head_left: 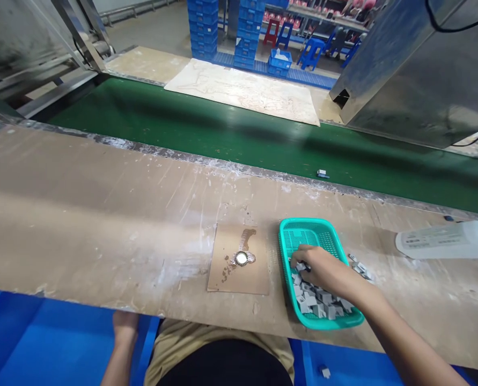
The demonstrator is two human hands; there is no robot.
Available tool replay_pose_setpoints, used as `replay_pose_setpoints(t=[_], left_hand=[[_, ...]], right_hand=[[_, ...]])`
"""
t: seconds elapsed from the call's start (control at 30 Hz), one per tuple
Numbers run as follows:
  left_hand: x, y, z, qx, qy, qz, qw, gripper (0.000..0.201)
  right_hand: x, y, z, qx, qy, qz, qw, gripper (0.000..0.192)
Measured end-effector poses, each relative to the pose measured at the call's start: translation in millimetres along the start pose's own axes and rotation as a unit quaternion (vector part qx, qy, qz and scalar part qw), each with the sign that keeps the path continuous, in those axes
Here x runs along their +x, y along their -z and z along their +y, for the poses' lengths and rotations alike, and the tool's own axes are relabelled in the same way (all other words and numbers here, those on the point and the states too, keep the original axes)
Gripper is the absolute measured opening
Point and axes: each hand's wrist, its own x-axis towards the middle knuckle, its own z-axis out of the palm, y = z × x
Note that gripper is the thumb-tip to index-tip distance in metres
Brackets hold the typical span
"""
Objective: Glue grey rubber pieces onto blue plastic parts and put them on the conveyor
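Note:
My right hand (317, 268) reaches into a turquoise plastic basket (285, 279), its fingers closed around a small grey block (302, 266) at the left of the pile. Many similar grey blocks (317, 301) fill the near half of the basket. My left hand (125, 323) is low at the table's front edge, above a blue bin; its fingers are hidden under the edge. Between the two hands lies a cardboard square (239, 281) with damp stains. A small round cap (242, 258) with a white liquid or face rests on it.
Several loose blocks (360, 267) lie right of the basket. A clear plastic bottle (443, 239) lies on its side farther right. Beyond the worktable runs a green conveyor belt (206, 126) carrying a small part (322, 173). A metal housing (416, 80) spans the belt at the right.

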Motion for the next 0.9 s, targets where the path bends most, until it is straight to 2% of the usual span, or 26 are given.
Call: replay_pose_setpoints(t=[0.07,0.17,0.27,0.33,0.43,0.53,0.6,0.7,0.8,0.9], left_hand=[[-2.8,5.2,2.7,-0.057,0.062,0.012,0.996,0.005],[-9.7,18.7,10.6,-0.145,0.128,0.01,0.981,0.012],[-23.0,39.1,20.3,-0.204,0.164,-0.002,0.965,0.017],[-35.4,54.9,27.1,-0.236,0.177,-0.019,0.955,0.023],[-56.8,75.8,40.8,-0.256,0.18,-0.086,0.946,0.036],[-78.7,82.8,62.6,-0.25,0.15,-0.152,0.944,0.045],[-92.1,75.9,80.1,-0.253,0.123,-0.18,0.943,0.042],[-108.7,52.0,102.8,-0.265,0.081,-0.238,0.931,0.033],[-120.9,24.1,114.7,-0.297,0.045,-0.337,0.892,0.028],[-130.0,2.3,117.4,-0.329,0.061,-0.402,0.852,0.022]], right_hand=[[6.0,-0.3,1.8,0.004,-0.007,0.027,1.0,0.029],[8.8,0.4,8.8,0.118,-0.014,0.064,0.991,0.021],[2.1,-0.3,17.9,0.328,-0.036,0.066,0.942,0.012],[-5.0,-2.1,20.4,0.422,-0.062,0.073,0.901,0.021],[-12.4,-6.5,10.8,0.462,-0.072,0.126,0.875,0.028],[-10.2,-13.0,-15.6,0.427,-0.039,0.185,0.884,0.031],[-3.3,-18.8,-36.8,0.364,0.002,0.21,0.907,0.026],[12.6,-29.8,-61.7,0.229,0.089,0.252,0.936,0.016],[28.2,-40.9,-71.1,0.139,0.16,0.268,0.94,0.018],[36.5,-48.3,-69.4,0.098,0.181,0.258,0.944,0.021]])
